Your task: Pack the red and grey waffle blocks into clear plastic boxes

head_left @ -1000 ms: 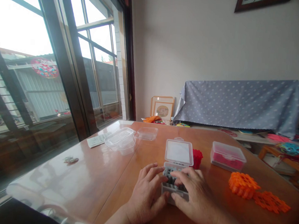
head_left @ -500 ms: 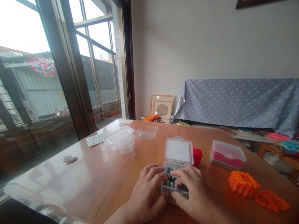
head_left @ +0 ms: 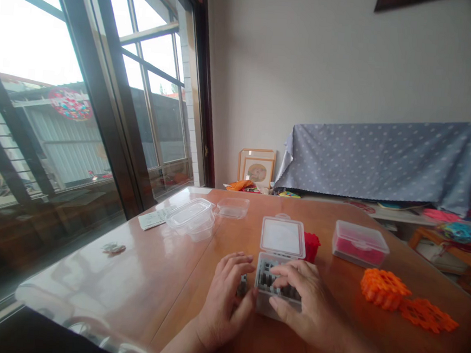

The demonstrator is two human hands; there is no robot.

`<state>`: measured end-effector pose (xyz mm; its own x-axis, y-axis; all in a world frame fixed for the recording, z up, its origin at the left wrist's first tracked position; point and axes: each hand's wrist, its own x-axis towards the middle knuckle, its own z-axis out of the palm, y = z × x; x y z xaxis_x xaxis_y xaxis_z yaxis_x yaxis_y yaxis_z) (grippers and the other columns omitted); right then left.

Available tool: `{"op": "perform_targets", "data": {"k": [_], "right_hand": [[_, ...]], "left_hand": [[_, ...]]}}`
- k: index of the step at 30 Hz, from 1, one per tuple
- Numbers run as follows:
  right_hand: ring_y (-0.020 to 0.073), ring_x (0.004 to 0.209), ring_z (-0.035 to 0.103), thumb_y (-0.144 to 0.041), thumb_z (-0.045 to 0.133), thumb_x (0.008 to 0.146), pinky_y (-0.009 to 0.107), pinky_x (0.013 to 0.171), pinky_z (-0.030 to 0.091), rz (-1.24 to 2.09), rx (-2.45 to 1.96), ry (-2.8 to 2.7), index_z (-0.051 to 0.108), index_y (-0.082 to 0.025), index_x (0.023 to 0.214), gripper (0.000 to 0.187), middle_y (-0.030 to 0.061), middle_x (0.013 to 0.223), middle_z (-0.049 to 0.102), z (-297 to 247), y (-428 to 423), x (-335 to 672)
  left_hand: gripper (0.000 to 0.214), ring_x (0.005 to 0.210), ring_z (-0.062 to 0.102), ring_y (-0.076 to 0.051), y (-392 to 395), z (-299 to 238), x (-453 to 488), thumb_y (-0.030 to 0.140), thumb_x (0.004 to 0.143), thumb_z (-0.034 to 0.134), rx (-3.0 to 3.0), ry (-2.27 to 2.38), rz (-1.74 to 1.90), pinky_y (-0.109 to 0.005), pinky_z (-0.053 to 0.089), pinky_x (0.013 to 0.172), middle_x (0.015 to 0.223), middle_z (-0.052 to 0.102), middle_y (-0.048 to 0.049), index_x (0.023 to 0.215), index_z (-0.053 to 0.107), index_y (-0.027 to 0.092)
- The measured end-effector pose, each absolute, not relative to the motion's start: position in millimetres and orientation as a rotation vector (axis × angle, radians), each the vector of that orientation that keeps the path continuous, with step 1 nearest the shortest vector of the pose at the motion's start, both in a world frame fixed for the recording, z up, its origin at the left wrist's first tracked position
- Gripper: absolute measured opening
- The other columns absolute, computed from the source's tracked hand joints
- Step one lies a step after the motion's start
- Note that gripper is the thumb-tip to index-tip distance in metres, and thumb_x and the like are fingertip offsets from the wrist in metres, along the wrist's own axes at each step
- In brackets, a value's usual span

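A small clear plastic box (head_left: 266, 305) stands on the table with its lid (head_left: 283, 237) tipped back, and grey notched pieces (head_left: 267, 279) fill it. To its left, my left hand (head_left: 228, 293) is closed around a grey piece (head_left: 242, 286), which shows between thumb and fingers; most of it is hidden. My right hand (head_left: 306, 291) lies over the right part of the box. Its fingers are curved but apart above the pieces, and the thumb is near the front wall. Whether those fingertips touch the contents is unclear.
Behind the box are red pieces (head_left: 311, 246). A lidded box with pink contents (head_left: 359, 246) and orange linked pieces (head_left: 384, 289) are to the right. Clear containers (head_left: 190, 216), a paper (head_left: 154, 219) and a small item (head_left: 114, 248) lie left. A window (head_left: 155, 99) borders the table.
My left hand has moved left, away from the box's edge, with a grey piece now showing in its fingers. My right hand stays over the box.
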<state>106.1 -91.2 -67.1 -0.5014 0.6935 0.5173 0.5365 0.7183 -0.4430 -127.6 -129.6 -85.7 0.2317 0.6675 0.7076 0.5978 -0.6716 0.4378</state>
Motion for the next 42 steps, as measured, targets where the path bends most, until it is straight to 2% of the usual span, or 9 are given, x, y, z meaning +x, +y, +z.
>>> {"op": "perform_targets", "data": {"k": [4,7,11,15,22,27,30,35,42], "right_hand": [[0.0279,0.108,0.061,-0.041,0.061,0.094,0.044,0.097,0.046,0.275,-0.907,-2.129,0.062,-0.027,0.122,0.031,0.0055,0.103,0.07,-66,-88,111],[0.0273,0.105,0.063,-0.044,0.056,0.097,0.043,0.094,0.046,0.243,-0.953,-2.032,0.063,-0.027,0.122,0.03,0.0053,0.101,0.071,-68,-83,114],[0.0264,0.1,0.064,-0.045,0.055,0.098,0.041,0.09,0.047,0.214,-1.022,-1.952,0.064,-0.027,0.12,0.029,0.0047,0.099,0.071,-75,-76,116],[0.0256,0.1,0.065,-0.046,0.054,0.099,0.039,0.088,0.048,0.22,-1.041,-1.931,0.066,-0.028,0.118,0.029,0.0045,0.099,0.071,-81,-72,116],[0.0258,0.098,0.066,-0.047,0.054,0.098,0.038,0.086,0.05,0.224,-1.04,-1.915,0.068,-0.029,0.115,0.028,0.0044,0.098,0.071,-83,-71,117],[0.0254,0.098,0.066,-0.048,0.056,0.098,0.038,0.086,0.051,0.227,-1.041,-1.902,0.069,-0.03,0.115,0.028,0.0048,0.098,0.071,-84,-71,117],[0.0254,0.098,0.066,-0.048,0.056,0.097,0.038,0.085,0.051,0.223,-1.043,-1.902,0.069,-0.03,0.115,0.028,0.0053,0.099,0.07,-84,-70,117],[0.0252,0.098,0.066,-0.047,0.057,0.097,0.037,0.085,0.051,0.207,-1.033,-1.866,0.071,-0.028,0.11,0.027,0.0055,0.099,0.069,-84,-70,116],[0.0232,0.097,0.065,-0.047,0.057,0.097,0.036,0.085,0.05,0.246,-1.031,-1.832,0.071,-0.028,0.107,0.025,0.004,0.097,0.068,-82,-72,116]], "left_hand": [[0.028,0.125,0.055,-0.025,-122,-89,-141,0.017,0.098,0.049,2.151,1.394,1.581,-0.048,0.044,0.108,0.13,0.061,-0.0098,0.124,0.055,0.025],[0.024,0.116,0.061,-0.024,-117,-86,-158,0.02,0.097,0.052,2.045,1.557,1.445,-0.044,0.048,0.102,0.121,0.065,-0.0074,0.119,0.058,0.024],[0.038,0.116,0.061,-0.026,-114,-79,-175,0.023,0.089,0.063,2.081,1.614,1.152,-0.044,0.052,0.096,0.128,0.064,-0.0081,0.127,0.058,0.024],[0.053,0.126,0.056,-0.029,-113,-78,-181,0.021,0.08,0.072,2.14,1.592,1.012,-0.046,0.047,0.106,0.133,0.063,-0.0081,0.13,0.058,0.025],[0.061,0.12,0.059,-0.028,-108,-83,-182,0.016,0.077,0.072,2.106,1.581,1.02,-0.047,0.046,0.106,0.124,0.066,-0.007,0.134,0.053,0.027],[0.067,0.11,0.062,-0.023,-107,-83,-181,0.009,0.075,0.068,2.122,1.521,1.076,-0.041,0.049,0.1,0.118,0.065,-0.0056,0.137,0.05,0.027],[0.063,0.102,0.063,-0.021,-106,-81,-179,0.007,0.077,0.064,2.136,1.511,1.073,-0.038,0.05,0.094,0.112,0.065,-0.0044,0.135,0.051,0.026],[0.039,0.1,0.061,-0.021,-111,-75,-180,0.011,0.083,0.062,2.159,1.527,1.077,-0.036,0.05,0.091,0.108,0.064,-0.005,0.119,0.058,0.024],[0.033,0.102,0.059,-0.024,-125,-75,-182,0.009,0.073,0.069,2.238,1.609,0.922,-0.037,0.049,0.09,0.107,0.062,-0.0058,0.102,0.065,0.023]]}}
